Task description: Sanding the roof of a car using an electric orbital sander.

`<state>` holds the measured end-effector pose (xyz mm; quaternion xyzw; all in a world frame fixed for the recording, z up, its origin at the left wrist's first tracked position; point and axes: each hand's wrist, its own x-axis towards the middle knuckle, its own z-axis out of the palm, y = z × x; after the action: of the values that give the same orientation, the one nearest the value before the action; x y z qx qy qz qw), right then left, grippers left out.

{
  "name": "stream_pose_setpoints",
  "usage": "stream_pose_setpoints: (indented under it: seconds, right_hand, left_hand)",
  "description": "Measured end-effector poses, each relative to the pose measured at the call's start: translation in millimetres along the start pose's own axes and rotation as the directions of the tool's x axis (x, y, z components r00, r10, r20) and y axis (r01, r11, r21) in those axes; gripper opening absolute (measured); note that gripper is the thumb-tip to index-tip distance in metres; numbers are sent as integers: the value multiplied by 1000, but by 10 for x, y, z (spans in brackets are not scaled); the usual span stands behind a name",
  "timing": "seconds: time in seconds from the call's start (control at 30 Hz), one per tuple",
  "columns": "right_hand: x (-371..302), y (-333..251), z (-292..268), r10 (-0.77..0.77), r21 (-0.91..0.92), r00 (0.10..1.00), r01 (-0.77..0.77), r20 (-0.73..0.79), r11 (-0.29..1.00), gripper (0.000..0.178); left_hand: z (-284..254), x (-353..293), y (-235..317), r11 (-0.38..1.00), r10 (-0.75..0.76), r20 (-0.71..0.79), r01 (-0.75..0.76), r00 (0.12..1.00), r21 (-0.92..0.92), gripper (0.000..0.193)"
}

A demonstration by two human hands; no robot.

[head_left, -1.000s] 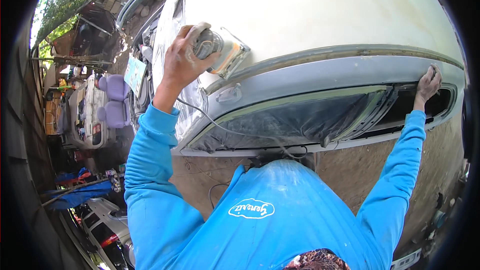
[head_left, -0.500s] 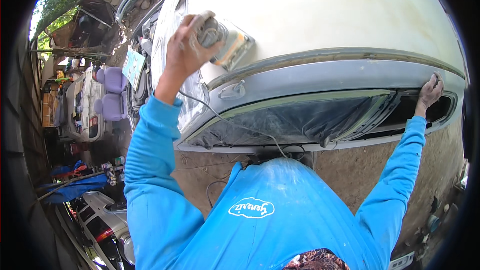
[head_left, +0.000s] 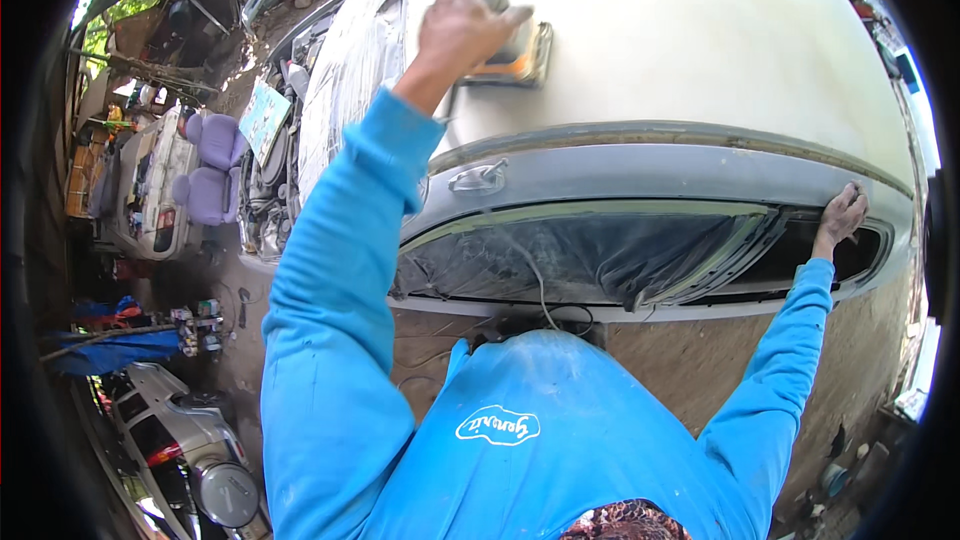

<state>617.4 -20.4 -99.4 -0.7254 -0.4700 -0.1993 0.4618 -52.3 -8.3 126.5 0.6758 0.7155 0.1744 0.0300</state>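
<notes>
My left hand is closed over a power sander with a dusty rectangular base and an orange band. The sander lies on the pale cream car roof, near its front left part. Part of its body is hidden behind my fingers. At the right, my right hand grips the grey window frame at the upper edge of the rear side opening. A thin cord hangs across the side window, which is covered with dark plastic sheeting.
Clear plastic covers the windshield area, beside an exposed engine bay. Purple seats and a silver vehicle stand at the left. Hoses or cords lie on the dirt floor beside the car.
My left hand and the sander have moved away from me and to the right over the roof. My right hand still holds the window frame. The view has shifted slightly.
</notes>
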Motion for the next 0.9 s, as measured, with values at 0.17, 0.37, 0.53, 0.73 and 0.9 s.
stream_pose_setpoints:
  seconds: [0.17,0.37,0.53,0.73,0.9]
  right_hand:
    - [137,-1312,-224,-113,353,982,54,149,934,43]
    - [-34,-3838,-808,-529,699,772,157,354,697,62]
    - [-185,-4726,-665,-608,512,503,334,614,792,78]
    - [-44,-4800,-217,-712,555,326,459,622,694,70]
    - [243,-5188,405,-513,312,382,478,769,821,76]
  left_hand:
    - [-116,92,486,358,48,247,214,968,-909,85]
    - [-43,-254,581,275,103,130,97,986,-956,72]
    - [145,-894,-257,456,-144,-135,-56,980,-888,43]
    - [591,-1734,-1335,672,-434,-238,135,869,-728,28]
    - [1038,-1916,-1746,792,-365,-407,49,838,-609,28]
